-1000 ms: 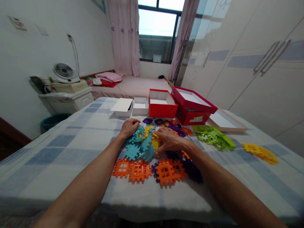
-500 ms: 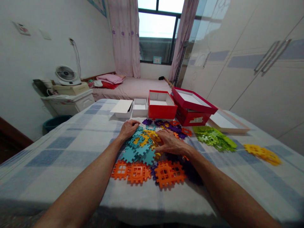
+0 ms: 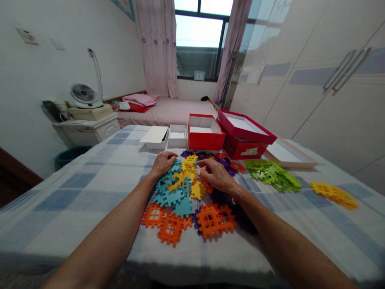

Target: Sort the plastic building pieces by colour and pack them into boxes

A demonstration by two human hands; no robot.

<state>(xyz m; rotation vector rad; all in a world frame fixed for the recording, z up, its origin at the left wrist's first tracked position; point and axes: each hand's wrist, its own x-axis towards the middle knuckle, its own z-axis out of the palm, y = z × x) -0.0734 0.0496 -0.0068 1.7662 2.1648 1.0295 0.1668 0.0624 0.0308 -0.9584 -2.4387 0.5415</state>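
Toothed plastic building pieces lie heaped between my hands. My left hand (image 3: pixel 164 163) rests at the far left edge of the heap, fingers curled down beside the teal pieces (image 3: pixel 170 196); whatever is under its fingertips is hidden. My right hand (image 3: pixel 219 176) hovers at the right side of the yellow pieces (image 3: pixel 190 173), thumb and index finger apart, with nothing visible between them. Beneath it are an orange piece (image 3: pixel 206 180) and dark purple pieces (image 3: pixel 221 197). Nearer to me lie orange window-shaped pieces (image 3: pixel 171 228) and another orange group (image 3: pixel 215 220).
Behind the heap stand small white boxes (image 3: pixel 177 140), a red box (image 3: pixel 206 141) and stacked dark red boxes (image 3: pixel 245 149). A shallow lid (image 3: pixel 296 163) lies right of them. Green pieces (image 3: pixel 272 176) and more yellow pieces (image 3: pixel 333 194) sit to the right on the checked tablecloth (image 3: pixel 99 176).
My right hand has shifted slightly right, off the yellow pieces. Yellow and teal pieces have spread, and one orange piece slid nearer to me. My left hand has stayed in place.
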